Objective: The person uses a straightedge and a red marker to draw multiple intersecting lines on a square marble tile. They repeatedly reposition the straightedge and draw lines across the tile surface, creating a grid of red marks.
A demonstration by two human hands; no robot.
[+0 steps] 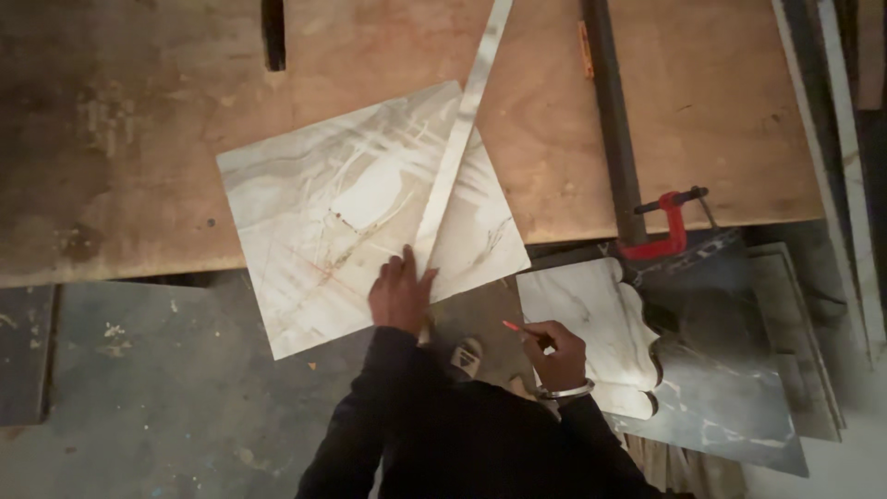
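One pale marble-patterned tile (356,208) lies tilted on the plywood bench (139,120), its near corner hanging over the edge, streaked grey and cream with faint red lines drawn across it. The left hand (400,294) lies flat, fingers spread, pinning one long narrow strip (459,139) across the tile, while the right hand (557,353) — held just off the bench — is closed around one red pencil (515,328). One red clamp (667,226) grips the bench edge to the right, and one scallop-edged tile offcut (601,323) lies below — near the right hand.
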